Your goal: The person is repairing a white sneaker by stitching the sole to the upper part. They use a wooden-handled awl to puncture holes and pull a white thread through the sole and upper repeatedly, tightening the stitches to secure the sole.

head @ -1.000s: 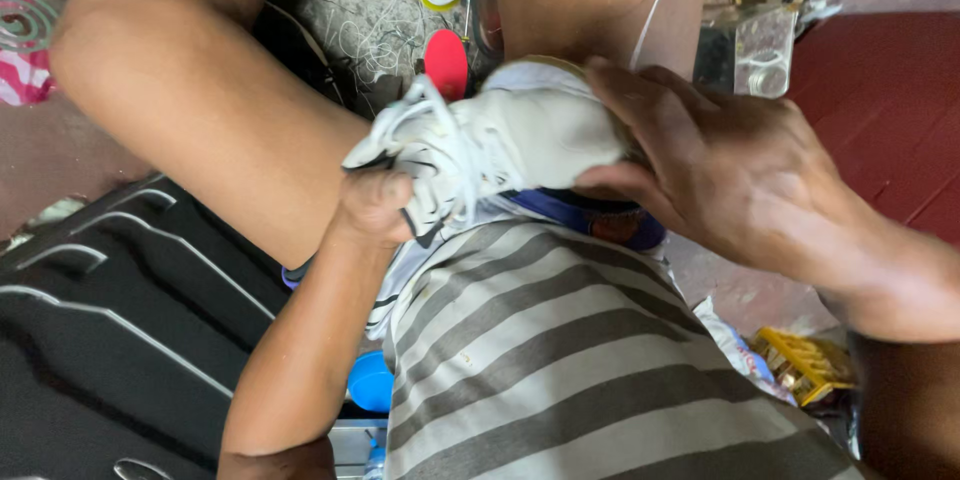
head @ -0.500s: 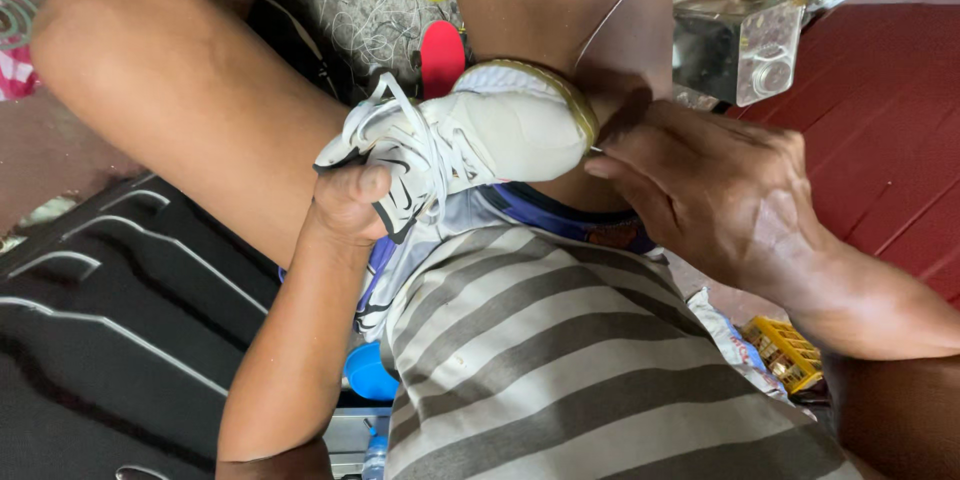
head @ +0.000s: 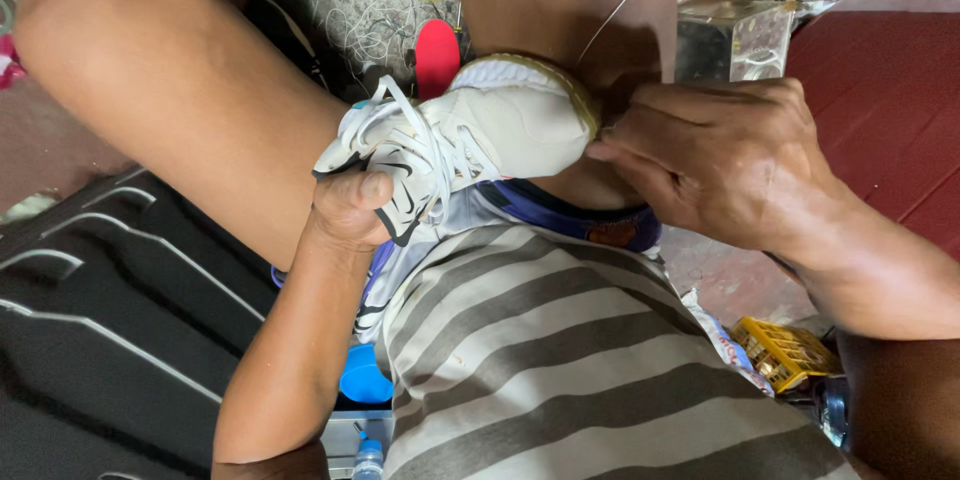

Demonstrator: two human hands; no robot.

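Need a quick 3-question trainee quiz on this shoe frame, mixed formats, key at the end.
1. True or false: the left hand grips the white shoe at its laced end.
2. Multiple choice: the right hand works at which part of the shoe? A) the laces B) the toe edge by the sole C) the heel tab
3. Fill in: a thin ___ runs up and to the right from the spot where the right hand meets the shoe.

Key: 1 true; 2 B; 3 thread.
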